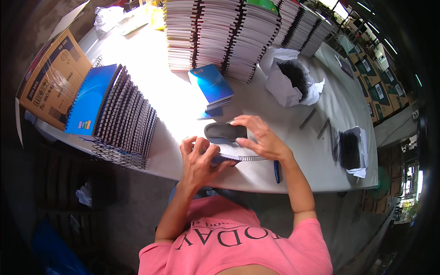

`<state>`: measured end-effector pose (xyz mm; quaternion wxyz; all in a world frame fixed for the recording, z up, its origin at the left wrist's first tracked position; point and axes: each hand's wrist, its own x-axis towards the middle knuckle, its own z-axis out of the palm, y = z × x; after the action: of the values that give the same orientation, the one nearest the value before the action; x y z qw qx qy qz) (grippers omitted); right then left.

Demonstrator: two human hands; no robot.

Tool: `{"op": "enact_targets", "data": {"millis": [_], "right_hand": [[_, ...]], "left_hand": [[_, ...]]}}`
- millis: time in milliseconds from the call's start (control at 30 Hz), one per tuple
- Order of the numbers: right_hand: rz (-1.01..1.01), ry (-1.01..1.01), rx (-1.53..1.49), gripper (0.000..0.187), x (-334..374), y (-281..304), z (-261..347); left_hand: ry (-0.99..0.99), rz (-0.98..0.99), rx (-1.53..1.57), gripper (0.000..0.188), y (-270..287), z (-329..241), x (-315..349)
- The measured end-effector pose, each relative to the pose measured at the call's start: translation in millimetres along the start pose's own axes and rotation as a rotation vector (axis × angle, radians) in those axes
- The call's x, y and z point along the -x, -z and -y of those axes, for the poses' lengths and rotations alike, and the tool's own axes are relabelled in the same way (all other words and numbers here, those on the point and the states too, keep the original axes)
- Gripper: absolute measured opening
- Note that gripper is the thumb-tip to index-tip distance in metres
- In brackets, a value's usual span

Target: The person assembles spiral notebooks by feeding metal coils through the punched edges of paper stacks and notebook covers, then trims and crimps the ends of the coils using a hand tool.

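Observation:
My left hand (198, 158) is closed around a small notebook (224, 158) near the table's front edge, its fingers hiding most of it. A thin metal spiral coil (252, 158) runs along the notebook's edge and sticks out to the right, below my right wrist. My right hand (260, 137) spans the right end of a dark grey, sole-shaped pad (223, 132), thumb on the near edge and fingers on the far edge. Just right of the coil lies a dark blue pen-like tool (277, 172).
Spiral-bound blue notebooks (94, 98) form a stack at left, beside a cardboard box (57, 75). Small blue booklets (211, 85) lie ahead, before tall stacks of bound books (215, 34). White wrappings hold black coils (295, 80), (350, 149) on the right; loose coils (308, 118) lie between.

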<state>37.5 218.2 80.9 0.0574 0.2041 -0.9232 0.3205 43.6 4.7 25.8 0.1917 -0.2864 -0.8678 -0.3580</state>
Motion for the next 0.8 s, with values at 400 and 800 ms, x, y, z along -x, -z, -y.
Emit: {"op": "enact_targets", "data": {"millis": [400,800], "right_hand": [[0.122,0.106,-1.122,0.031,5,-3,-32],[0.180,0.215,-0.686,0.030,-9,10,3]], "left_hand": [[-0.015,-0.113,-0.028,0.044,-3,2,8],[-0.034,-0.041,0.033,0.037,0,9,-1]]}}
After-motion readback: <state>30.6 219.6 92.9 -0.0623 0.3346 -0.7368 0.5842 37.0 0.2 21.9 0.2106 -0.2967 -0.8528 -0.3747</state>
